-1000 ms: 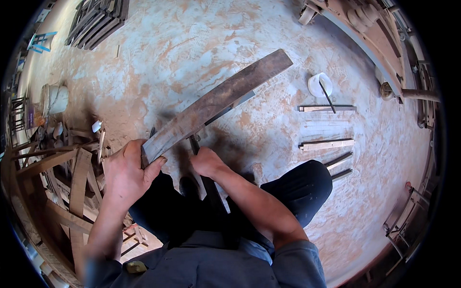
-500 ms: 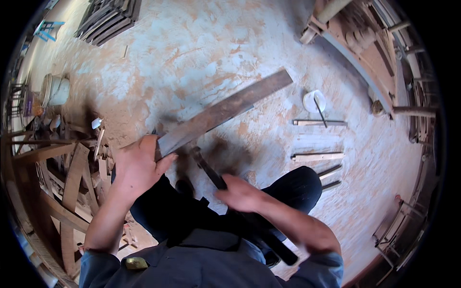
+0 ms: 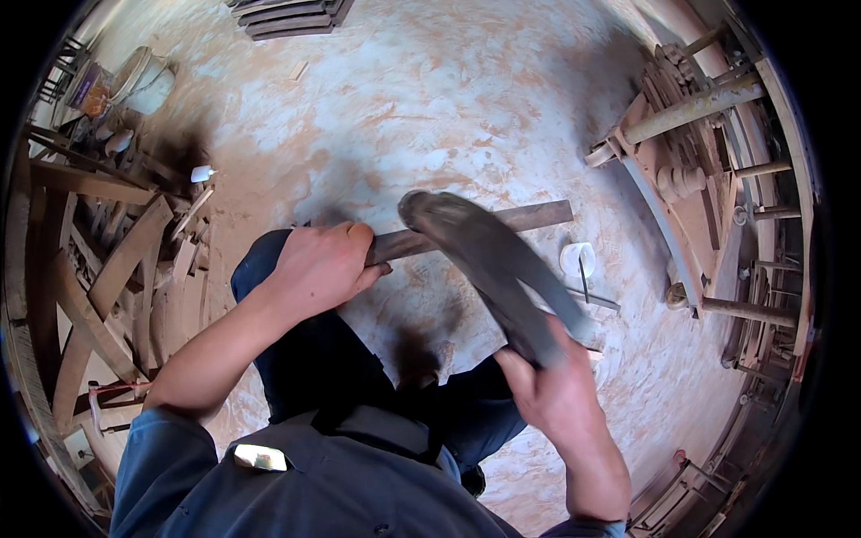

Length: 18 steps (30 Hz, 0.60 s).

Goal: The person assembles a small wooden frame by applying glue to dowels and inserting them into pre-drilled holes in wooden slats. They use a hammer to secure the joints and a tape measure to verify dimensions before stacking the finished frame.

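Note:
My left hand (image 3: 323, 269) is closed round the near end of a dark wooden slat (image 3: 543, 215), which points away to the right. In my right hand (image 3: 560, 386) is a hammer (image 3: 489, 260), gripped by its handle. Motion smears the hammer, and its head crosses over the slat in view. I cannot tell whether the two touch. Beyond the hammer, a white tub (image 3: 569, 259) with a thin stick in it stands on the floor. A dark strip (image 3: 601, 300) lies beside the tub, partly covered by the blurred hammer.
Curved wooden pieces and scraps (image 3: 130, 260) crowd the left side. Near them are a small white bottle (image 3: 203, 174) and a bucket (image 3: 152, 85). Stacked dark boards (image 3: 291, 20) lie at the far end. A wooden frame (image 3: 668, 224) with round legs stands at the right.
My right hand has moved right, and the hammer has swung up across the slat. My left hand has shifted right with the slat, which now lies flatter across the view.

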Tool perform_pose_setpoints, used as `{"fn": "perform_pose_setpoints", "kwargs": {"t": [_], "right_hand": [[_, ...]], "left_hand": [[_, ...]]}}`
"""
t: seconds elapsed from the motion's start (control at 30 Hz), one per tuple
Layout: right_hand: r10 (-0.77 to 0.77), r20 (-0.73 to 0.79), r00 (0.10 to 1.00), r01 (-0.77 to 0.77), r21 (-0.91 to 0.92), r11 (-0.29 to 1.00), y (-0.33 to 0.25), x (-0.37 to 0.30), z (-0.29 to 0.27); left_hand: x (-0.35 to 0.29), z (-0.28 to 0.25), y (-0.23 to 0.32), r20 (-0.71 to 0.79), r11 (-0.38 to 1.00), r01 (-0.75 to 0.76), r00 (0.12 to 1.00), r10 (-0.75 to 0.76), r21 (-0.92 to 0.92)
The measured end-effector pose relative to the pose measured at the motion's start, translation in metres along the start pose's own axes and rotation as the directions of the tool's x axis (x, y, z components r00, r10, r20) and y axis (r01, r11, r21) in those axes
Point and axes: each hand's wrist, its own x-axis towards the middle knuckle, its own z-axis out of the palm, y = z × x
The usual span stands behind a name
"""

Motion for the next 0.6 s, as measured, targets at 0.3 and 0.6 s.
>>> {"fn": "perform_pose_setpoints", "kwargs": {"t": [0.3, 0.6], "right_hand": [[0.011, 0.074, 0.997, -0.008, -0.042, 0.999, -0.025, 0.006, -0.001], [0.06, 0.078, 0.995, -0.046, -0.168, 0.985, -0.014, 0.01, 0.002]], "left_hand": [[-0.009, 0.012, -0.01, -0.055, 0.999, -0.028, 0.998, 0.026, -0.035], [-0.01, 0.01, -0.007, 0.115, 0.996, 0.073, 0.991, -0.067, -0.051]]}}
